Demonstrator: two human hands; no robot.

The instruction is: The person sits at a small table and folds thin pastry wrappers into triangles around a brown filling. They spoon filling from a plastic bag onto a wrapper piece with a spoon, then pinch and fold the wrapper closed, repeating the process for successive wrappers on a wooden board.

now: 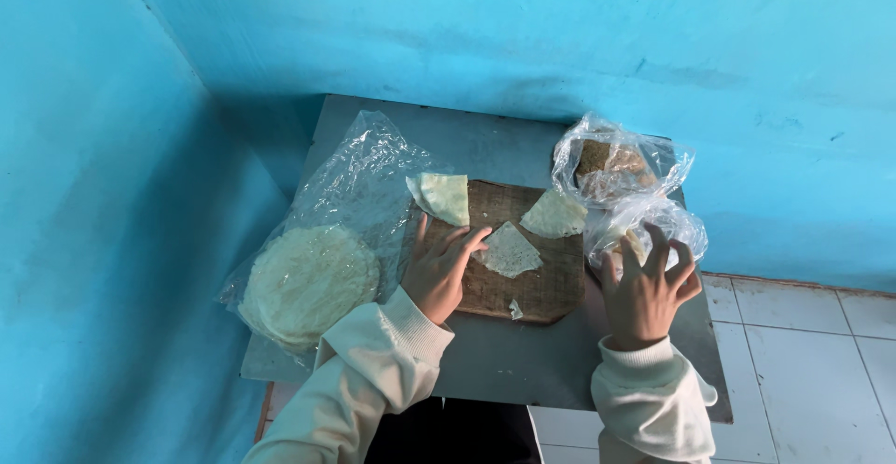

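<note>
Head view: a grey bench (pixel 523 352) stands in the corner of blue walls (pixel 485 35), and at its middle lies a brown wooden board (pixel 523 282).

The left hand (pixel 439 268) rests palm-down on the board's nine o'clock edge. Its fingers are spread flat and its grip closes on nothing; the fingertips (pixel 478 235) touch the near corner of a pale triangular wrapper piece (pixel 509 251) that lies at the board's centre.

A second wrapper piece (pixel 553 214) lies toward the board's one o'clock, and a folded piece (pixel 442 196) overhangs the board at eleven o'clock. A small scrap (pixel 515 310) sits near the six o'clock edge.

The right hand (pixel 646 291) is at the board's three o'clock. Its fingers are splayed wide and hooked over a crumpled clear plastic bag (pixel 644 226), touching the film; whether the grip actually pinches it cannot be told.

Just beyond, at one o'clock, a second clear bag (pixel 611 165) holds brown contents. At eight o'clock from the board, a large clear bag (pixel 359 179) lies flat with a stack of round white wrappers (pixel 308 282) inside it.

White floor tiles (pixel 812 371) show at four o'clock. Both arms wear cream sleeves (pixel 373 371).
</note>
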